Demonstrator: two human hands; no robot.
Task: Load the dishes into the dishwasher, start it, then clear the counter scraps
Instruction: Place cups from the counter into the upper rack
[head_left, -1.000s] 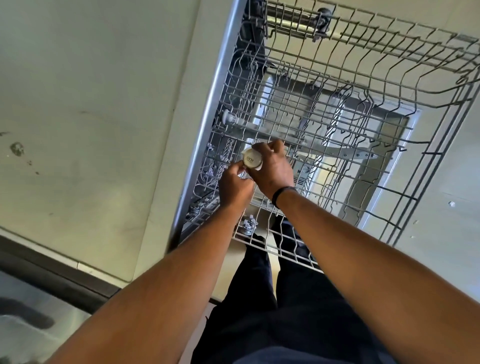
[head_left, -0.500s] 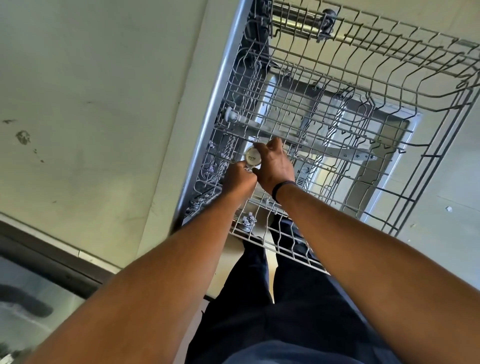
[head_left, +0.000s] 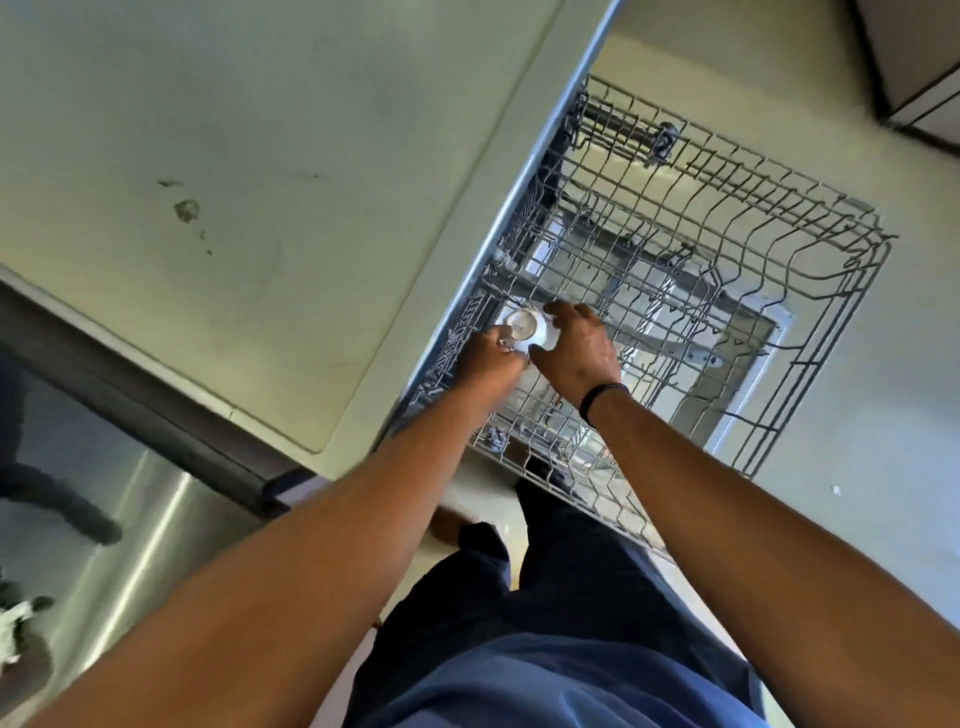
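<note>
Right hand (head_left: 576, 353) and left hand (head_left: 491, 358) both grip small white upturned ceramic cup (head_left: 525, 327) | seat mouth-down between grey wire rack (head_left: 727, 291) tines | release only once steady

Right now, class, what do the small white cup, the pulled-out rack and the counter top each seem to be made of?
Cup, held upside down by both hands: looks like glazed ceramic, white and glossy, with a printed mark on its base.
Rack: thin grey wire, probably coated metal, with a dull, even sheen.
Counter top: pale, smooth and matte, perhaps laminate or stone; the look leaves it open.
</note>
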